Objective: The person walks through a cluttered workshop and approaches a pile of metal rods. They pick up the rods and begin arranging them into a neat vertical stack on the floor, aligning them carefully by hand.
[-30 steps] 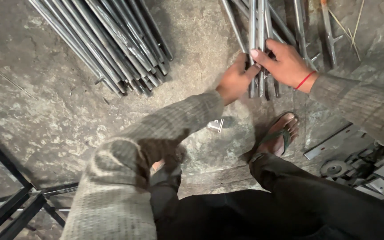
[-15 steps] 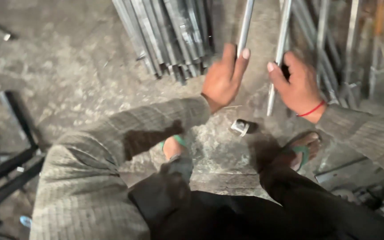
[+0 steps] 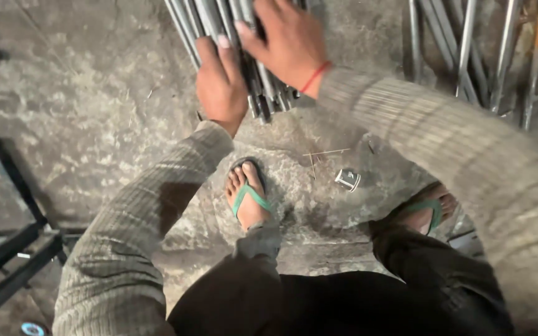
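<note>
Rough concrete floor everywhere, with a bundle of grey metal rods lying top centre. Left hand curls around its near ends, right hand lies flat on top. Tiny metal cap sits between both feet.

Bare floor left — rods crowd right.

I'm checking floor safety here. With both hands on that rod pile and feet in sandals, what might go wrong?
1. The rods have cut ends close to the left hand and right hand; fingers may get pinched or scraped.
2. A rolling rod might strike the bare toes.
3. The small metal piece underfoot invites a slip.
</note>
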